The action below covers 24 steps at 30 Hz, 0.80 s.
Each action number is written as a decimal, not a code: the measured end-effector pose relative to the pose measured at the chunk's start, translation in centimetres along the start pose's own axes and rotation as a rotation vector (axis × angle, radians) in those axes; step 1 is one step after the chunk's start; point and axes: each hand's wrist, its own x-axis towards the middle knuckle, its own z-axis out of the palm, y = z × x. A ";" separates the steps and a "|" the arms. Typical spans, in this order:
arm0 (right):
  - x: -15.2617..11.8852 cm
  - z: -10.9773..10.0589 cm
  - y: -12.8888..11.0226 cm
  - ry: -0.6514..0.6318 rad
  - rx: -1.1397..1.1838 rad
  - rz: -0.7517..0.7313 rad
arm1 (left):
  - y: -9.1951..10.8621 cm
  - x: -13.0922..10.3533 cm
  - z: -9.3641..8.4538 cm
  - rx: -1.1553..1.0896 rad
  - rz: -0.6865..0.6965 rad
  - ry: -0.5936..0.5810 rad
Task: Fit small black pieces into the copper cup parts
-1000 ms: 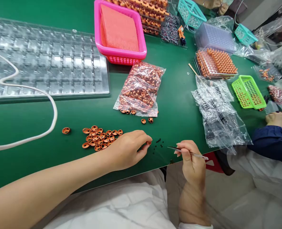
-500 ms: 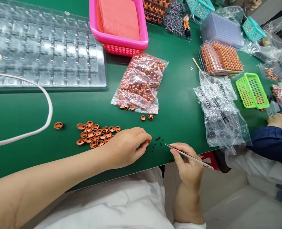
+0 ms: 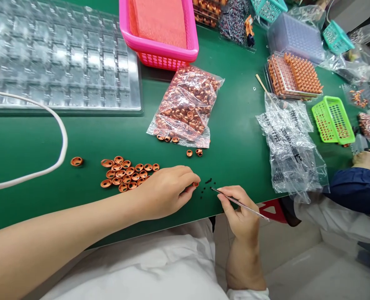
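Between thumb and forefinger, my left hand [image 3: 169, 192] pinches a small copper-coloured cup [image 3: 195, 184] just above the green table. My right hand [image 3: 241, 210] is closed on a pair of slim metal tweezers [image 3: 239, 203]. The tips of the tweezers are at a small scatter of tiny black pieces [image 3: 208, 181] lying between the two hands; whether they grip one is too small to tell. Left of my left hand lies a group of copper-coloured cups [image 3: 127, 179] with holes in them, partly hidden by the hand and forearm. One more cup [image 3: 76, 161] sits apart, further left.
A clear bag of copper cups [image 3: 187, 104] lies ahead, with a pink basket [image 3: 166, 58] behind it. A clear moulded tray [image 3: 62, 62] and a white cable [image 3: 61, 137] are left. Crumpled plastic bags [image 3: 293, 154] and a green basket [image 3: 333, 121] are right, near another person's sleeve [image 3: 355, 189].
My right hand has moved left with the tweezers, bringing their tips to the black pieces. My left hand stays almost in place, still pinching the cup. The view has shifted slightly.
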 end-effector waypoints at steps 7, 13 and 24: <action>-0.2 0.0 0.1 0.020 0.041 0.026 | 0.0 0.1 -0.1 -0.008 0.000 -0.006; 0.1 -0.1 0.1 -0.008 0.011 0.000 | 0.1 0.0 -0.1 -0.006 0.011 0.002; 0.2 0.1 0.0 -0.004 0.026 -0.028 | -0.1 0.1 -0.1 0.006 0.025 0.012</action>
